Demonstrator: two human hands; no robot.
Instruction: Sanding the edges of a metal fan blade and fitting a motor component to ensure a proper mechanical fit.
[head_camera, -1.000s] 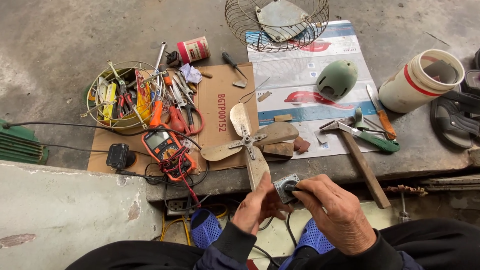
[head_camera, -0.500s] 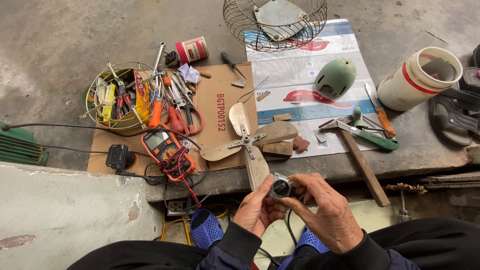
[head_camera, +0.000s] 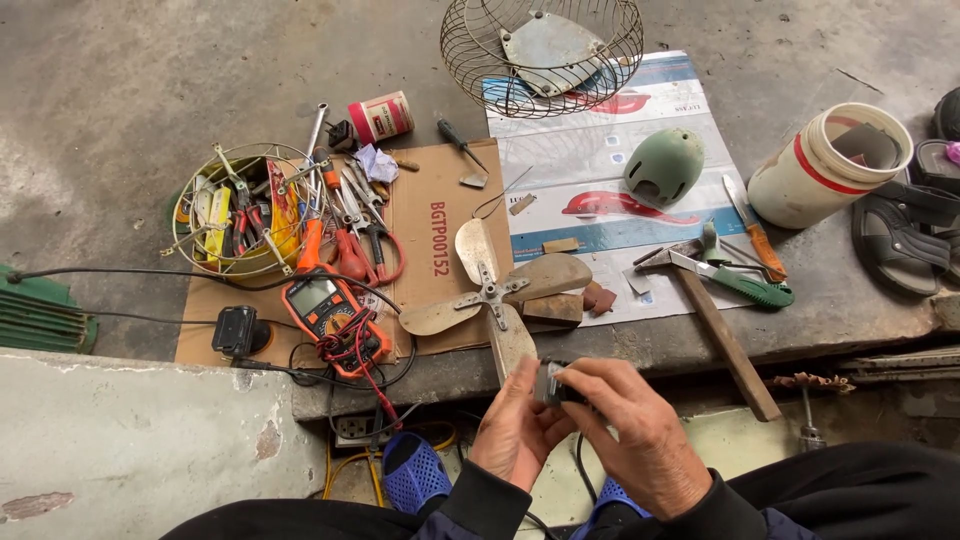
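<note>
While both hands meet below the slab edge, left hand (head_camera: 515, 435) and right hand (head_camera: 640, 440) each keep a clamped grip on a small dark motor part (head_camera: 550, 383) | metal fan blade (head_camera: 497, 292) just beyond | orange multimeter (head_camera: 325, 305) left.

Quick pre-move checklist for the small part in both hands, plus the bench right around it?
1. Small dark part held by both hands: ok, left hand and right hand pinch it.
2. Part's face in view: not ok, fingers cover most of it.
3. Fan blade apart from hands: ok, it lies just beyond them.
4. Multimeter leads tidy: not ok, tangled.
5. Hammer seated: cannot tell, handle reaches the slab edge.
</note>
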